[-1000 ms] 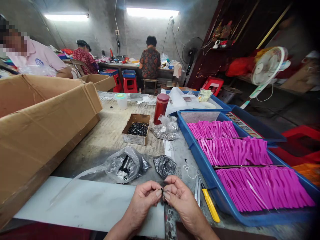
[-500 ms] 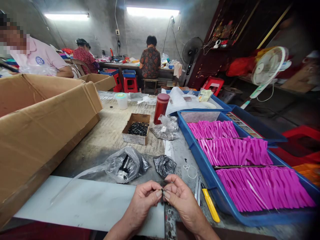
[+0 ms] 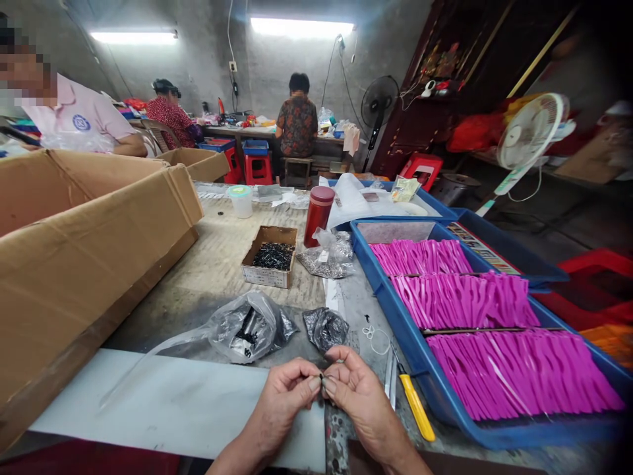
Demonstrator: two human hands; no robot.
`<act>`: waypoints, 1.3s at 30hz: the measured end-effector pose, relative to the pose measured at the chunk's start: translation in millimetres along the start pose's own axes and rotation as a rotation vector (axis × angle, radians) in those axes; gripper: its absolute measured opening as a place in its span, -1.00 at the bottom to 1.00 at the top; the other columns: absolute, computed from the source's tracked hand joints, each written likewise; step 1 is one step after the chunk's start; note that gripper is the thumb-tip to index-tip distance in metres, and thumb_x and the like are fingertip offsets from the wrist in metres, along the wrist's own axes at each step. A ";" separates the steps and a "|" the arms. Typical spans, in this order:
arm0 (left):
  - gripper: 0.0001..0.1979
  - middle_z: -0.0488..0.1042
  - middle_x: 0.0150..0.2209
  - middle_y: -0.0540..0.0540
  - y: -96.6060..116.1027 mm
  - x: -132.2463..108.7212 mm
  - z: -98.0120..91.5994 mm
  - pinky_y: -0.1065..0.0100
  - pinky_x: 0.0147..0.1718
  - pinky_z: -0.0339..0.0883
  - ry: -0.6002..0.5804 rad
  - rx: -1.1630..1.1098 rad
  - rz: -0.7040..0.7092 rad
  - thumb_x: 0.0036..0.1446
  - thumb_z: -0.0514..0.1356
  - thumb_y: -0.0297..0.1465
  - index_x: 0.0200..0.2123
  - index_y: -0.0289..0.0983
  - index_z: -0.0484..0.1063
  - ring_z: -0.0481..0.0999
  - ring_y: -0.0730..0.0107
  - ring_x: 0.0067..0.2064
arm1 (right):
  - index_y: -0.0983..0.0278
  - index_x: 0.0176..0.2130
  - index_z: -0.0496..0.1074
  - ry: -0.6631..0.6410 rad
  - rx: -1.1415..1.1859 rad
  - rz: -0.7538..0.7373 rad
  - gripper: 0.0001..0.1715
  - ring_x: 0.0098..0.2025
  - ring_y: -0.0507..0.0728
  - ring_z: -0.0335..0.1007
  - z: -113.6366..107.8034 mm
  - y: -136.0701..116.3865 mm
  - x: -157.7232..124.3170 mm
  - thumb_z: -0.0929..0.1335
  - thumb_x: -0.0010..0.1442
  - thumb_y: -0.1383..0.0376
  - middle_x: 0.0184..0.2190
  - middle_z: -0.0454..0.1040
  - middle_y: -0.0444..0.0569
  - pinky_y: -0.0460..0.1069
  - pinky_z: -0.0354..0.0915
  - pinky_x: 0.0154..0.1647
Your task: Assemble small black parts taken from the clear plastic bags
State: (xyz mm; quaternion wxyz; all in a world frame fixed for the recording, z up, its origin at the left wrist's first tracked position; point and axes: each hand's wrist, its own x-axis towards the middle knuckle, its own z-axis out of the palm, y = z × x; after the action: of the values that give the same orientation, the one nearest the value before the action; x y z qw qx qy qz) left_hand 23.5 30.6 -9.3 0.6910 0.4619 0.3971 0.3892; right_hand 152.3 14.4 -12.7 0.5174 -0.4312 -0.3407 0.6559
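Over the table's front edge, the fingertips of my left hand (image 3: 284,399) and my right hand (image 3: 360,390) meet. Both hands are closed in a pinch on a tiny black part (image 3: 321,377), mostly covered by the fingers. Just beyond them lies a crumpled dark plastic bag (image 3: 326,330). An open grey plastic bag (image 3: 250,328) with small black pieces inside sits to its left. Right of my right hand are a yellow-handled tool (image 3: 417,407) with a thin metal shaft and a loop of white string (image 3: 378,339).
A large cardboard box (image 3: 99,257) stands left. On the right, a blue tray (image 3: 420,369) holds rows of magenta plastic pieces (image 3: 524,376). Farther back are a small box (image 3: 267,275) of black pins, a red flask (image 3: 318,214) and a bag of metal bits (image 3: 329,257). Several people sit beyond.
Both hands keep practically the same pinch in the same place. Only a very slight shift of the whole view shows.
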 end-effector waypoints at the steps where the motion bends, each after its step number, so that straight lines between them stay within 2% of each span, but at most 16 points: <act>1: -0.84 0.25 -0.65 0.06 0.7 -0.1 0.3 0.50 -0.56 0.04 0.002 -0.003 -0.004 -0.10 0.18 -0.35 -0.58 -0.35 0.38 0.15 0.55 -0.58 | 0.25 -0.27 0.19 0.006 -0.011 0.000 -0.56 -0.59 -0.04 0.19 0.1 -0.4 0.1 0.40 -0.15 0.20 -0.66 0.25 -0.28 -0.13 0.07 -0.54; 6: -0.84 0.27 -0.68 0.06 20.3 4.5 -7.9 0.51 -0.59 0.06 0.051 0.058 0.013 -0.15 0.20 -0.36 -0.59 -0.35 0.38 0.17 0.56 -0.60 | 0.29 -0.24 0.23 0.074 -0.140 0.001 -0.54 -0.66 -0.07 0.07 -2.7 -6.6 -0.5 0.38 -0.14 0.17 -0.68 0.22 -0.28 -0.14 -0.01 -0.63; 11: -0.88 0.29 -0.69 0.06 70.6 31.5 -35.6 0.52 -0.63 0.10 0.232 0.178 0.115 -0.16 0.18 -0.39 -0.53 -0.35 0.37 0.21 0.57 -0.63 | 0.30 -0.37 0.34 0.171 -0.389 -0.103 -0.73 -0.52 0.04 0.24 -20.4 -11.2 5.3 0.34 -0.09 0.18 -0.59 0.34 -0.13 -0.08 0.15 -0.50; 14: -0.89 0.27 -0.70 0.08 98.6 61.2 -54.5 0.53 -0.66 0.09 0.319 0.336 0.229 -0.19 0.16 -0.40 -0.58 -0.35 0.36 0.20 0.59 -0.66 | 0.27 -0.39 0.38 0.212 -0.751 -0.248 -0.83 -0.42 0.11 0.31 -27.5 -19.9 15.0 0.27 -0.01 0.25 -0.50 0.41 -0.07 -0.04 0.18 -0.40; 16: -0.91 0.24 -0.72 0.11 109.7 84.8 -66.2 0.55 -0.68 0.05 0.358 0.375 0.257 -0.23 0.15 -0.42 -0.60 -0.34 0.34 0.17 0.61 -0.68 | 0.27 -0.39 0.38 0.187 -1.033 -0.330 -0.83 -0.36 0.11 0.32 -26.3 -28.6 23.6 0.22 0.04 0.30 -0.46 0.42 -0.05 -0.05 0.18 -0.34; 19: -0.90 0.24 -0.74 0.11 116.2 116.1 -80.0 0.53 -0.70 0.05 0.414 0.448 0.272 -0.27 0.14 -0.41 -0.62 -0.35 0.34 0.18 0.59 -0.70 | 0.28 -0.39 0.39 0.085 -1.450 -0.304 -0.74 -0.35 0.07 0.32 -18.6 -38.7 37.5 0.15 0.08 0.40 -0.44 0.41 -0.06 -0.11 0.18 -0.33; 21: -0.86 0.30 -0.70 0.07 117.2 126.3 -84.6 0.50 -0.67 0.10 0.445 0.506 0.289 -0.26 0.13 -0.39 -0.56 -0.36 0.38 0.24 0.54 -0.67 | 0.28 -0.40 0.39 0.051 -1.561 -0.279 -0.74 -0.34 0.07 0.31 -13.9 -39.8 46.0 0.15 0.06 0.43 -0.44 0.41 -0.04 -0.11 0.16 -0.32; 24: -0.79 0.41 -0.58 0.03 117.3 116.1 -83.9 0.48 -0.58 0.15 0.477 0.615 0.338 -0.22 0.11 -0.39 -0.43 -0.33 0.42 0.33 0.47 -0.56 | 0.28 -0.45 0.40 0.027 -1.638 -0.249 -0.77 -0.33 0.09 0.31 -10.4 -34.7 54.7 0.18 0.03 0.43 -0.45 0.42 -0.02 -0.09 0.13 -0.31; 26: -0.80 0.43 -0.55 0.04 115.5 94.6 -80.4 0.48 -0.54 0.16 0.464 0.694 0.353 -0.18 0.11 -0.39 -0.43 -0.31 0.44 0.35 0.45 -0.52 | 0.28 -0.46 0.39 0.019 -1.686 -0.224 -0.80 -0.33 0.12 0.31 -9.7 -30.5 57.5 0.20 0.01 0.41 -0.44 0.42 0.00 -0.07 0.11 -0.33; 30: -0.85 0.36 -0.66 0.09 103.5 43.1 -76.2 0.50 -0.56 0.13 0.385 0.853 0.311 -0.11 0.08 -0.39 -0.56 -0.29 0.43 0.32 0.48 -0.56 | 0.27 -0.43 0.38 -0.006 -1.750 -0.189 -0.81 -0.31 0.16 0.30 -8.0 -27.3 58.9 0.20 0.01 0.41 -0.41 0.42 0.02 -0.03 0.06 -0.37; 32: -0.81 0.38 -0.62 0.08 93.8 24.9 -78.3 0.51 -0.53 0.15 0.353 1.049 0.278 -0.04 0.03 -0.40 -0.53 -0.29 0.42 0.34 0.48 -0.53 | 0.27 -0.43 0.37 -0.026 -1.771 -0.184 -0.79 -0.29 0.18 0.30 -7.0 -27.7 58.7 0.18 0.03 0.43 -0.40 0.42 0.03 -0.02 0.03 -0.37; 36: -0.77 0.42 -0.52 0.02 75.1 12.3 -83.8 0.51 -0.46 0.17 0.195 1.393 0.172 0.02 -0.04 -0.47 -0.47 -0.27 0.41 0.38 0.46 -0.45 | 0.29 -0.44 0.36 -0.051 -1.812 -0.181 -0.75 -0.29 0.20 0.30 -5.7 -28.4 57.7 0.15 0.04 0.47 -0.39 0.42 0.05 0.00 0.00 -0.38; 39: -0.80 0.42 -0.49 -0.05 65.9 16.4 -82.6 0.45 -0.42 0.17 0.129 1.492 0.123 -0.05 0.00 -0.53 -0.53 -0.28 0.41 0.39 0.36 -0.39 | 0.30 -0.44 0.36 -0.059 -1.841 -0.176 -0.75 -0.30 0.21 0.30 -5.0 -28.8 56.3 0.15 0.04 0.48 -0.40 0.41 0.06 0.00 -0.01 -0.38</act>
State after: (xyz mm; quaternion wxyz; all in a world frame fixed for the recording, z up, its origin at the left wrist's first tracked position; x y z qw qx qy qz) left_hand -56.6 90.4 28.8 0.1467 0.8054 0.5685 0.0809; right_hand 162.7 75.8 -0.9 0.0101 -0.6282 -0.7721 0.0956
